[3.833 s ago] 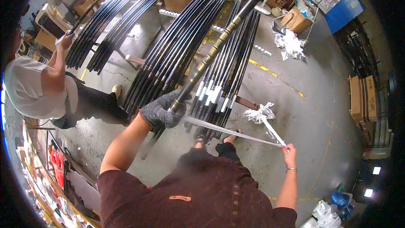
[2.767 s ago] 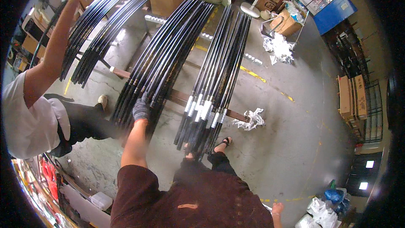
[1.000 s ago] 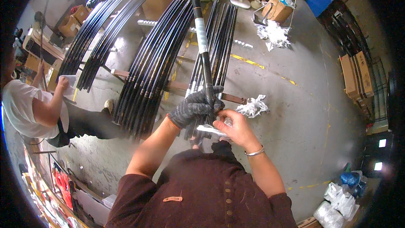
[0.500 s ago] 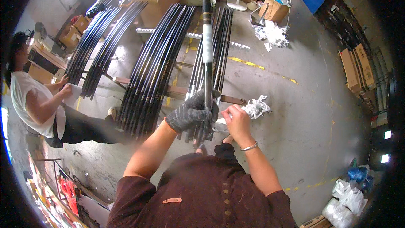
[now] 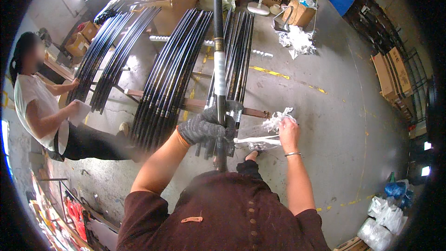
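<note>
My left hand (image 5: pixel 209 128), in a dark grey knit glove, is closed around a long black pole (image 5: pixel 218 23). The pole stands almost upright in the picture, with a whitish section (image 5: pixel 219 74) above the glove. My bare right hand (image 5: pixel 289 132), a silver bangle at its wrist, is closed on a thin clear-and-white plastic film (image 5: pixel 258 140). That film stretches leftward from my fingers towards the pole; its left end is hidden near the glove. Crumpled white plastic (image 5: pixel 278 119) lies just beyond my right hand.
Several dark poles (image 5: pixel 169 65) rest in rows on a low rack (image 5: pixel 253 112). At the left, a person in a white top (image 5: pixel 44 102) handles other poles. White plastic scraps (image 5: pixel 299 42) lie near a carton (image 5: pixel 299 11). Clear plastic bundles (image 5: pixel 374 232) sit at the lower right.
My right hand has moved right, away from the pole, and the film now shows stretched out. The pole has shifted slightly left in my left hand's grip.
</note>
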Available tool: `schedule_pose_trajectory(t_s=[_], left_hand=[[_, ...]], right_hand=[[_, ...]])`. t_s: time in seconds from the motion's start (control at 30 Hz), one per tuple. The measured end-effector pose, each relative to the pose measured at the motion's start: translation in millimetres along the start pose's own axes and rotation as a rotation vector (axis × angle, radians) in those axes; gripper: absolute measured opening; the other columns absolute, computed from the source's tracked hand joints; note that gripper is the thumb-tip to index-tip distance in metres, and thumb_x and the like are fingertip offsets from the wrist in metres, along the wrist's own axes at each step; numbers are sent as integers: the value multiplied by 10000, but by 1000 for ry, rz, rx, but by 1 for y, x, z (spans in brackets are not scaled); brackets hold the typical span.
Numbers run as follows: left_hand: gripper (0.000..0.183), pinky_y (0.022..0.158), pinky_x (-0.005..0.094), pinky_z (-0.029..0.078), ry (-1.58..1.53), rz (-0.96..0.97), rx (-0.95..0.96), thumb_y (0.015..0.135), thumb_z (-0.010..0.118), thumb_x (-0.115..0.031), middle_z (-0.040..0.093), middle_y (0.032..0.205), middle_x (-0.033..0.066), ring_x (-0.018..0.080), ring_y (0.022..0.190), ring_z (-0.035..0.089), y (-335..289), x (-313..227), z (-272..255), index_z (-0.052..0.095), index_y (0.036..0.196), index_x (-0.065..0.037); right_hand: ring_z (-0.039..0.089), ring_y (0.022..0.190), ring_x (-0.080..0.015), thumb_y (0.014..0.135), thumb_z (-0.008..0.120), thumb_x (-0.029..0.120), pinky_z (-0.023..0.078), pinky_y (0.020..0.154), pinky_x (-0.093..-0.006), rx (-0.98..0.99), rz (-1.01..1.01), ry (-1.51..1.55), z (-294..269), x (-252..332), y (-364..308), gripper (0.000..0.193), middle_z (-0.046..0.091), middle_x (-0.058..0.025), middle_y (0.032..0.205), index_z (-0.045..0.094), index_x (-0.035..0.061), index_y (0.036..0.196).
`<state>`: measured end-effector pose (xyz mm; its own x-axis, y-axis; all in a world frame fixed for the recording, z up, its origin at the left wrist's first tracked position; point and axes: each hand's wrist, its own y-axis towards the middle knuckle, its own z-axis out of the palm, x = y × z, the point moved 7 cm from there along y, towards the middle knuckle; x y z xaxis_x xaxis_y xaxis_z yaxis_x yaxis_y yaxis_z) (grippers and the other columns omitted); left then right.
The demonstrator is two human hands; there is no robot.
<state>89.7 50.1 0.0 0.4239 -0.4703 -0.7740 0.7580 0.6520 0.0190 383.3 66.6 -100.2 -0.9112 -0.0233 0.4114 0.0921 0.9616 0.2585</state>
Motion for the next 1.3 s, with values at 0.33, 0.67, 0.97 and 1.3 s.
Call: schedule_pose_trajectory(t_s=[0.33, 0.67, 0.97, 1.3], left_hand=[[719, 688, 350, 519, 133, 148, -192, 789, 681, -162, 596, 808, 87, 205, 768, 623, -19, -44, -35, 331, 1395, -2], [633, 636, 257, 486, 367, 327, -523, 781, 718, -135, 605, 858, 25, 123, 705, 572, 4, -36, -50, 439, 1346, -74], [541, 738, 272, 469, 367, 405, -439, 843, 636, -70, 576, 1000, 22, 123, 861, 545, 15, -32, -24, 416, 1338, -73], [586, 659, 222, 440, 329, 283, -460, 851, 589, -1, 540, 962, 15, 66, 761, 500, 8, -22, -26, 362, 1385, -85]], right_hand=[[604, 691, -219, 826, 643, 173, 457, 570, -366, 38, 704, 248, 1, -220, -95, 163, 627, -84, 745, 564, 50, 753], [618, 748, -121, 866, 592, 64, 449, 517, -259, 132, 500, 1245, -17, -17, -38, 113, 603, -18, 870, 513, 99, 793], [539, 814, -95, 944, 531, 185, 441, 769, -257, 375, -23, 1102, -61, 142, 29, 178, 618, -33, 915, 611, 27, 945], [500, 699, -81, 772, 731, 71, 441, 643, -249, 240, 28, 1144, -51, 154, 42, 193, 539, 7, 751, 545, 49, 817]])
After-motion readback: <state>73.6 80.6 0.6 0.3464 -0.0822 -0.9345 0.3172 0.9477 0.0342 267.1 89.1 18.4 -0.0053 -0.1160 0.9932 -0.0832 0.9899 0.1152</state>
